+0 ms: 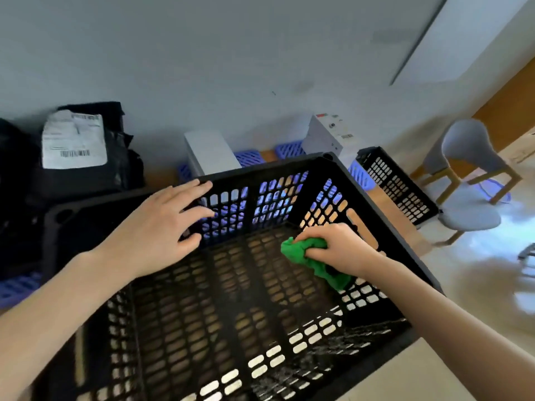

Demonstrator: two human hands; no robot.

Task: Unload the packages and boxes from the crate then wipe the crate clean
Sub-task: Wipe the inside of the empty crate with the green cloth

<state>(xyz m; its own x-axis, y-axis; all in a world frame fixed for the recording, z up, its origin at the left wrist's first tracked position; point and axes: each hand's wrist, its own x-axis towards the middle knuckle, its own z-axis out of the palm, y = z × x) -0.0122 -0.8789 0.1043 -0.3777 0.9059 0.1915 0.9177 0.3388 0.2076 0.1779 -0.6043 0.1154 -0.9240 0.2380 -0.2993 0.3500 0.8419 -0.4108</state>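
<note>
The crate's (260, 168) near wall and left corner run off the bottom edge. The left hand (156, 221) covers part of its far wall, and both forearms leave the picture at the lower corners. The right hand's (338, 247) fingers (315, 237) curl into the green cloth (304, 256), so their tips are hidden. The print on the label (73, 140) of the black package (121, 169) is too small to read. The crate's rim hides the foot of the white box (211, 151). The chair (469, 175) is blurred.
</note>
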